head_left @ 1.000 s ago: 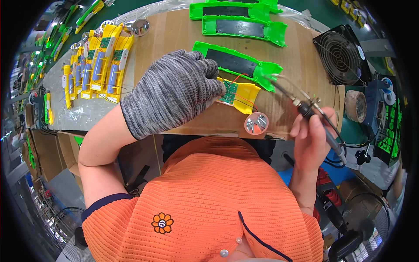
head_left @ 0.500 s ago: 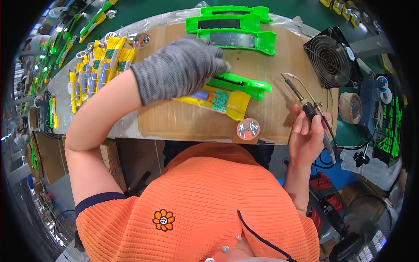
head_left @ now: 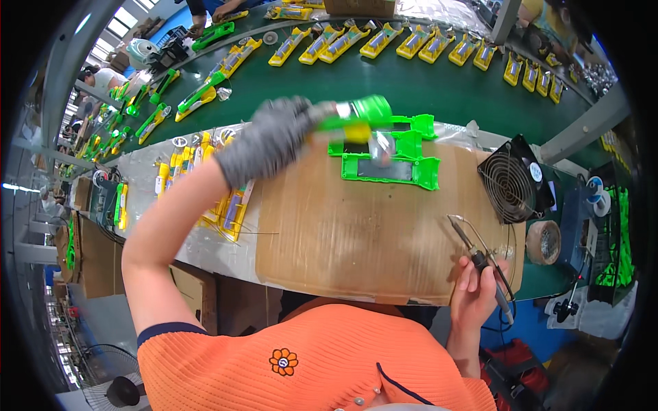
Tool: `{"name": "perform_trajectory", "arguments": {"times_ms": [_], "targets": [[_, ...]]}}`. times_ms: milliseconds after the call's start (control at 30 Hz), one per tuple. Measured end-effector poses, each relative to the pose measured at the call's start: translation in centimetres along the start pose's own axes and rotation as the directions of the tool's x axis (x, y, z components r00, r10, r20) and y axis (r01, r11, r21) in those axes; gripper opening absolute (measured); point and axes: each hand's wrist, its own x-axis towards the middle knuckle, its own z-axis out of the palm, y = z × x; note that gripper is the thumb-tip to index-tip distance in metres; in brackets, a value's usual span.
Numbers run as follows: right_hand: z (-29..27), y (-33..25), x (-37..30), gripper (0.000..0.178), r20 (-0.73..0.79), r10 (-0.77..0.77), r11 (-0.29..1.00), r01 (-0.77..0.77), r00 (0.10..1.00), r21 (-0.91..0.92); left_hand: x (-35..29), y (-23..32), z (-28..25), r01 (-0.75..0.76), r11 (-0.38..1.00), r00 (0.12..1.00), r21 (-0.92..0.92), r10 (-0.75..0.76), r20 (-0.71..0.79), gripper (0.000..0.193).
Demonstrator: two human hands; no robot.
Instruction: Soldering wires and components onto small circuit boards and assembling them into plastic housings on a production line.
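Note:
My left hand [head_left: 271, 140], in a grey glove, is lifted over the far edge of the work surface. Its fingers are closed on a green and yellow plastic housing [head_left: 356, 113], smeared by motion; a clear round lens [head_left: 382, 147] hangs beneath it. Under and beyond the housing lie several green shells [head_left: 392, 169] with dark inner strips, partly covered by it. At the right, my bare right hand [head_left: 471, 288] grips a soldering iron [head_left: 482, 260] by its handle, with its bent tip pointing up and away from me. A thin metal tube runs along the iron.
Brown cardboard [head_left: 343, 240] covers the bench. Yellow housings with wires [head_left: 233, 209] crowd the left. A black fan [head_left: 510, 179] and a tape roll [head_left: 543, 242] stand right. Beyond runs a green belt [head_left: 288, 89] bearing several yellow units [head_left: 336, 44]. Other people sit farther off.
My left hand has carried the green and yellow housing and its lens off the cardboard, away from me toward the belt. The view has tilted up. My right hand keeps hold of the soldering iron.

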Motion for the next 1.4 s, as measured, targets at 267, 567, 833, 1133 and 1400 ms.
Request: {"name": "perform_trajectory", "arguments": {"times_ms": [267, 567, 833, 1133, 1400], "targets": [[-0.5, 0.1, 0.0, 0.017, 0.0, -0.016, 1.0, 0.016, 1.0, 0.022, 5.4, -10.3, 2.9, 0.392, 0.857, 0.766, 0.334, -0.506, 0.396, 0.069], [-0.1, 0.0, 0.2, 0.013, -0.042, -0.003, 0.999, 0.005, 0.999, 0.044, 10.2, 2.4, 6.6, -0.016, 0.986, 0.973, -0.163, 0.053, 0.225, 0.07], [-0.6, 0.0, -0.1, 0.009, -0.053, 0.047, 0.991, -0.04, 0.997, 0.128, 5.4, 5.1, 5.0, -0.174, 0.972, 0.965, -0.157, 0.2, 0.169, 0.068], [-0.5, 0.5, -0.3, 0.01, -0.084, 0.016, 0.992, -0.005, 0.996, 0.124, 5.6, -16.1, 2.8, 0.376, 0.927, 0.909, 0.005, -0.368, -0.195, 0.028], [0.1, 0.6, -0.4, 0.003, -0.033, -0.064, 0.997, 0.065, 0.997, 0.035, 1.2, -34.9, 8.3, 0.941, 0.239, 0.26, 0.241, -0.964, -0.059, 0.039]]}}
